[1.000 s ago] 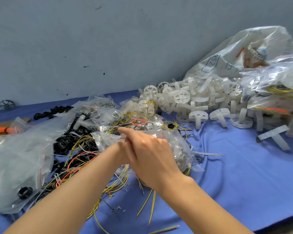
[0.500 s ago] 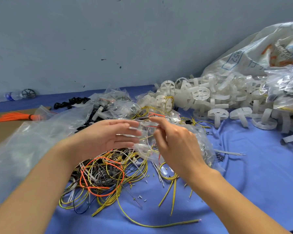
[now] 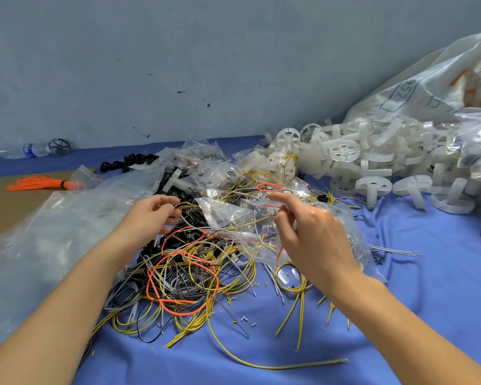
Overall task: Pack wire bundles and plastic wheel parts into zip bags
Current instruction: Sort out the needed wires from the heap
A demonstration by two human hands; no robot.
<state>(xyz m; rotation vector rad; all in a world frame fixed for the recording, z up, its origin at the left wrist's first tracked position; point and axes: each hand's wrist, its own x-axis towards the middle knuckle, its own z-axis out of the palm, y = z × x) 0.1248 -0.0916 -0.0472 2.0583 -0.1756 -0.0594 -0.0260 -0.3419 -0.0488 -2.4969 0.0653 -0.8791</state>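
Both hands are over the mess in the middle. The right hand point(image 3: 314, 232) has its fingers curled round the near edge of a clear zip bag point(image 3: 250, 218) with a red seal line, thumb and fingers pinching the plastic – the bag sits at about 12 o'clock from the wire pile and already has some wires inside. The left hand point(image 3: 150, 215) is at roughly 9 o'clock of that bag, fingers loosely bent with the tips touching a few thin wires; can't tell if it really grips them or just brushes them.

The wire pile point(image 3: 184, 276) lies right below the hands on the blue tabletop point(image 3: 428, 315) – yellow-green loops, grey and black strands, and one bright orange loop on top. A long yellow wire point(image 3: 275, 364) trails off toward 5 o'clock.

The white plastic wheel parts point(image 3: 367, 165) are heaped at about 2 o'clock, spilling out of a big printed sack point(image 3: 433, 87). More small filled zip bags point(image 3: 203, 162) are stacked at 12 o'clock, with black ring parts point(image 3: 128, 161) just left of them. A large clear plastic sheet bag point(image 3: 53, 232) covers the 9 o'clock side, and an orange wire bundle point(image 3: 39, 183) lies at 10 o'clock. A water bottle point(image 3: 31, 150) lies at the far left by the wall.
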